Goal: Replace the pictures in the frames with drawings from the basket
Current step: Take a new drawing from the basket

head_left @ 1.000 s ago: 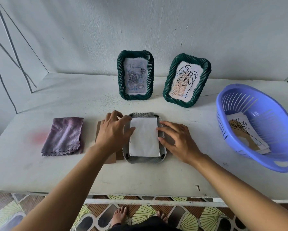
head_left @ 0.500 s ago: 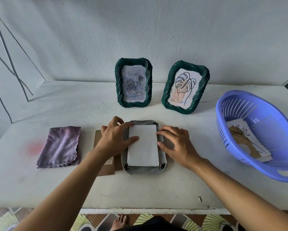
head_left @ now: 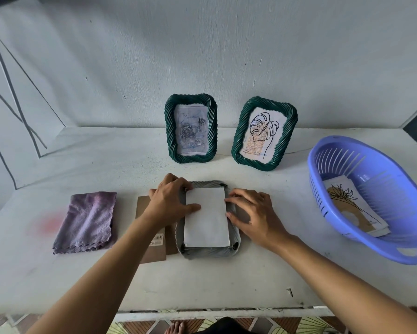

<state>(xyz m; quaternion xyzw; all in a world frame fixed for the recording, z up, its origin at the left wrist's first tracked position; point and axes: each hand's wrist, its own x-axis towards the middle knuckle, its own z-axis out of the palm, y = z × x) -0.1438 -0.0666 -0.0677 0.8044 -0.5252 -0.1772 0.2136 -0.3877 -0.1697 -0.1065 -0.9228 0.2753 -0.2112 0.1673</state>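
A grey frame (head_left: 229,253) lies face down at the middle of the white table (head_left: 226,283), with a white sheet (head_left: 206,220) laid on its back. The left hand (head_left: 170,202) rests at the frame's left side, its thumb flat on the sheet. Its fingers bend over the far left corner, and I cannot tell whether they grip the rim or only rest there. The right hand (head_left: 257,218) is spread and relaxed, its fingertips touching the sheet's right edge and the frame beside it. Brown cards (head_left: 152,247) lie partly under the left wrist, touching the frame's left side, and a folded purple cloth (head_left: 87,221) lies just left of them. Two green frames stand upright near the wall: one (head_left: 190,128) holds a bluish rose picture, the other (head_left: 264,133) a line-drawn leaf. At the right sits a blue basket (head_left: 376,255) with drawings (head_left: 354,208) stacked inside, a line-drawn flower on top.
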